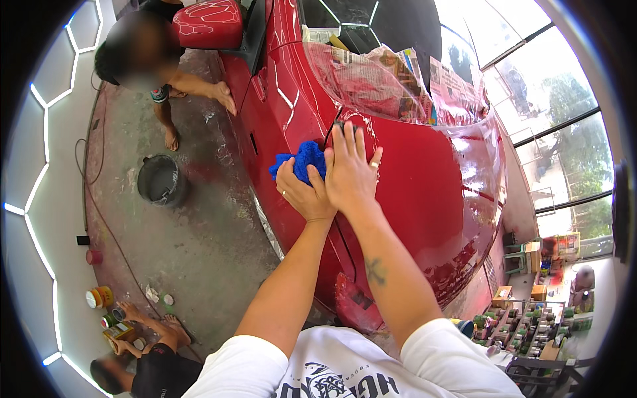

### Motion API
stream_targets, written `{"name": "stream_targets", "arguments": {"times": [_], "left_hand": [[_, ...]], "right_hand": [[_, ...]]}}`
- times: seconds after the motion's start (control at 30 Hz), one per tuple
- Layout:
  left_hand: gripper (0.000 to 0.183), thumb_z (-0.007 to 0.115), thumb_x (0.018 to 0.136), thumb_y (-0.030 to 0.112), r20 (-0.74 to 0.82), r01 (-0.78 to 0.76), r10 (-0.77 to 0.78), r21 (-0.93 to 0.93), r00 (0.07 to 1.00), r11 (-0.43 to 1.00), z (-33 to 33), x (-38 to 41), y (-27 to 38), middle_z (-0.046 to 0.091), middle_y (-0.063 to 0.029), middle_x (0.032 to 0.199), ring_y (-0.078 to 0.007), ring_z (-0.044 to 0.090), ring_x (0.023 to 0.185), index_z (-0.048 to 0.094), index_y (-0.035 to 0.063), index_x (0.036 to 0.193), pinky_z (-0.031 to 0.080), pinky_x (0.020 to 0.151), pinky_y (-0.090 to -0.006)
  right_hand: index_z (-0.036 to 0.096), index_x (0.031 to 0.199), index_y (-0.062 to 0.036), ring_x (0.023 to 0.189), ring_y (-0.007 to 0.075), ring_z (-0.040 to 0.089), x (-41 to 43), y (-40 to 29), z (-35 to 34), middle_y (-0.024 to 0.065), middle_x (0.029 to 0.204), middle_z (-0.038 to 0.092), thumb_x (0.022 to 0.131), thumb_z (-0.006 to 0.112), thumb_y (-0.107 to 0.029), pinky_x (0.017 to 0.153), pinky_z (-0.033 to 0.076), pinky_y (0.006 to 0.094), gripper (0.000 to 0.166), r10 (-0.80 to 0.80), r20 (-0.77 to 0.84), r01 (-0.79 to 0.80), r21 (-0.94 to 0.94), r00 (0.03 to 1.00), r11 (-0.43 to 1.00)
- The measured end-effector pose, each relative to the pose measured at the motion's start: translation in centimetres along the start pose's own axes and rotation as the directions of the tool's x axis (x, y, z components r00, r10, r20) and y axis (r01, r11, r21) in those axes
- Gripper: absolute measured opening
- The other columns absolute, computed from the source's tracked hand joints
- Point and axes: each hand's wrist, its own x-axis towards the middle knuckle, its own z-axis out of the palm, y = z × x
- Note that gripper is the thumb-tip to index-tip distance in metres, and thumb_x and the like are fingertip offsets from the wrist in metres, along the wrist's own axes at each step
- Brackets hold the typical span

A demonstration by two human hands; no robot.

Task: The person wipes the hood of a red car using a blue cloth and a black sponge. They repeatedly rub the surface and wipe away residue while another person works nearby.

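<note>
The red car's hood (408, 169) and fender (268, 124) lie before me under both arms. My left hand (306, 191) presses a crumpled blue microfiber cloth (309, 158) onto the painted panel, its fingers curled over the cloth. Just to the right, my right hand (352, 166) rests palm down near the seam between fender and hood, fingers nearly straight. A small dark thing shows partly behind its fingertips; whether the hand holds it cannot be told. Above the hood, newspaper (373, 74) and clear plastic sheeting cover the windshield's lower part.
A dark bucket (161, 180) stands on the floor at left, beyond the fender. One person crouches near the car's red side mirror (209, 24); another sits at lower left beside paint cans (102, 297). A hose (107, 224) crosses the floor. Shelves of cans (527, 323) stand at lower right.
</note>
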Motion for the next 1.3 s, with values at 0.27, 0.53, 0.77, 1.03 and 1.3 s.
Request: {"name": "stream_targets", "arguments": {"times": [0.27,0.53,0.77,1.03,1.3], "left_hand": [[0.046,0.064,0.106,0.026,0.014,0.029,-0.028,-0.033,0.999,0.999,-0.2,-0.1,0.4,0.058,-0.0282,0.139,-0.0469,0.052,0.132,0.056,-0.0042,0.140,0.038,0.115,-0.0579],[0.047,0.064,0.105,0.027,-0.004,-0.001,0.001,0.018,1.000,1.000,0.1,-0.3,0.2,0.060,-0.0252,0.137,-0.0452,0.053,0.129,0.056,-0.0030,0.140,0.038,0.113,-0.0551],[0.047,0.064,0.105,0.028,-0.019,-0.010,0.010,0.015,1.000,1.000,0.2,-0.1,0.4,0.060,-0.0253,0.136,-0.0457,0.054,0.126,0.056,-0.0027,0.139,0.039,0.112,-0.0552],[0.046,0.063,0.106,0.029,-0.005,0.010,-0.010,0.018,1.000,1.000,-0.3,0.3,-0.1,0.060,-0.0248,0.135,-0.0453,0.054,0.126,0.056,-0.0024,0.138,0.039,0.111,-0.0554],[0.048,0.064,0.105,0.030,0.032,0.054,-0.054,-0.003,0.998,0.999,-0.1,-0.3,0.6,0.059,-0.0272,0.139,-0.0463,0.053,0.131,0.056,-0.0026,0.140,0.039,0.113,-0.0570]], "right_hand": [[0.048,0.165,-0.0128,0.164,0.0390,0.031,3.8,5.2,-3.5,0.0164,0.179,0.032,0.118,0.040,-0.037,0.133,0.021,0.0615,0.054,-0.133,0.130,0.119,0.108,0.983,0.987],[0.044,0.166,-0.0080,0.164,0.0410,0.029,-1.4,6.1,-2.1,0.0188,0.176,0.037,0.115,0.049,-0.032,0.133,0.020,0.0618,0.056,-0.331,0.047,0.329,0.048,0.942,0.943],[0.045,0.166,-0.0093,0.165,0.0384,0.029,-3.5,7.5,-2.7,0.0166,0.176,0.037,0.115,0.050,-0.032,0.133,0.019,0.0617,0.056,-0.388,0.122,0.378,0.097,0.913,0.921],[0.045,0.167,-0.0129,0.165,0.0361,0.029,-2.7,6.2,-2.5,0.0128,0.176,0.038,0.114,0.051,-0.036,0.132,0.019,0.0640,0.058,-0.383,0.134,0.384,0.017,0.914,0.923],[0.049,0.164,-0.0119,0.164,0.0363,0.032,2.2,3.6,-3.1,0.0117,0.176,0.040,0.114,0.050,-0.034,0.133,0.019,0.0632,0.055,-0.316,0.051,0.317,-0.003,0.947,0.948]]}}
